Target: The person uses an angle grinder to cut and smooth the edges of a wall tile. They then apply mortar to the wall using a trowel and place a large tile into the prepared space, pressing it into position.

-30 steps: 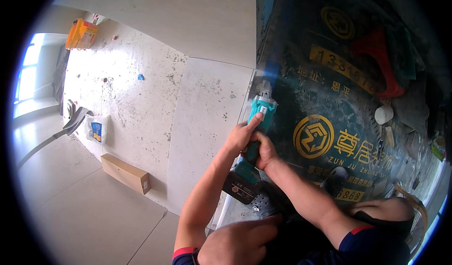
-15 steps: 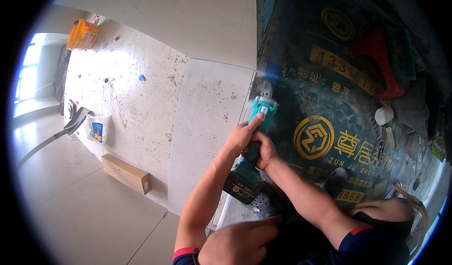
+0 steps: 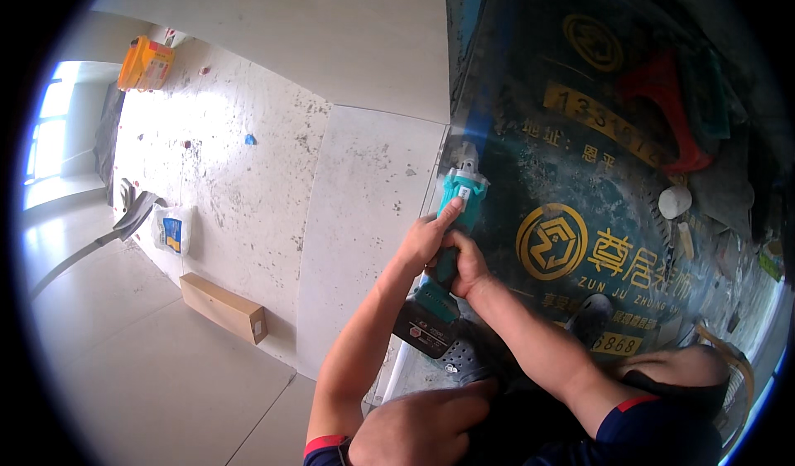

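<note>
A teal cordless angle grinder (image 3: pixel 471 191) points away from me, its silver head lying over the seam at the edge of the pale floor slab (image 3: pixel 364 201). My left hand (image 3: pixel 424 242) is wrapped round the body from the left, thumb along its top. Just behind it, my right hand (image 3: pixel 465 265) grips the narrower handle. The black battery (image 3: pixel 424 331) sticks out at the rear, close above my shoe (image 3: pixel 468 360). Whether the disc touches the slab is too small to tell.
Dark green printed sheeting (image 3: pixel 505 184) covers the floor on the right, with a red tool (image 3: pixel 662 110) and a white round piece (image 3: pixel 675 202) on it. On the left are a cardboard box (image 3: pixel 222 307), a white bag (image 3: pixel 172 230) and a yellow bucket (image 3: pixel 146 64). A wall rises ahead.
The view has shifted very slightly. Both hands keep the same grip on the angle grinder, and its head stays at the slab's edge.
</note>
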{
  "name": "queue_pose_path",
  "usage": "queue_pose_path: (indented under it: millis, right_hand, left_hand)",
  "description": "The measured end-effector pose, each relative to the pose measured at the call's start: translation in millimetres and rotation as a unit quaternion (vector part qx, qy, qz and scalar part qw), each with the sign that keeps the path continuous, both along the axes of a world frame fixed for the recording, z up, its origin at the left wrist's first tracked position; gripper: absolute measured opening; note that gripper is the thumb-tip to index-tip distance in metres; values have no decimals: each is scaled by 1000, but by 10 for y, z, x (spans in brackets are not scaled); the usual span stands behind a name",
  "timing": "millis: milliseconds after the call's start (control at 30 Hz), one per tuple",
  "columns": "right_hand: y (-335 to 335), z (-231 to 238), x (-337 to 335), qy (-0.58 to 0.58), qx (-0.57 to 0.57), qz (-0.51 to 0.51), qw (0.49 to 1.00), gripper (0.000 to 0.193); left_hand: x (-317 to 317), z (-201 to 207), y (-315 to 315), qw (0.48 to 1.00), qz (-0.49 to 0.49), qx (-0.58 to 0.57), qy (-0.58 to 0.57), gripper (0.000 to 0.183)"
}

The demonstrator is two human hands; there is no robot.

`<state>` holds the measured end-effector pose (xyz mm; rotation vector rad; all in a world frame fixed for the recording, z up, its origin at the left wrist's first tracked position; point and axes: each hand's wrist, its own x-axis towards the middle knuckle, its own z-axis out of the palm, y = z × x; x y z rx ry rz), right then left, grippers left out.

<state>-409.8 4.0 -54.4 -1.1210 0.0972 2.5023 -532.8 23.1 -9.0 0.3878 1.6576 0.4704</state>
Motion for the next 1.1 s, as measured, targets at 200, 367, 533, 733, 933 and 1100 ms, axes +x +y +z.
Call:
queue_pose_path:
  millis: [200,367,533,733,933,1100]
  right_hand:
    - [5,-21,-6,2,0,2,1000,27]
    - [17,-22,6,3,10,3,1000,26]
    - [26,-3,-9,5,3,-4,1000,26]
    - [34,-10,2,10,6,-1,1000,25]
    - [51,35,-13,-1,0,-6,1000,25]
    - [68,4,7,-1,4,0,1000,24]
  left_hand:
    - [2,-10,5,1000,0,10,10,76]
    - [17,38,27,1000,1,6,10,76]
    - [11,-7,16,1000,1,11,10,77]
    - [19,5,30,1000,3,8,12,77]
    - [-11,-38,39,1000,-7,-4,6,84]
    - [4,-29,61,1000,-1,-6,5,82]
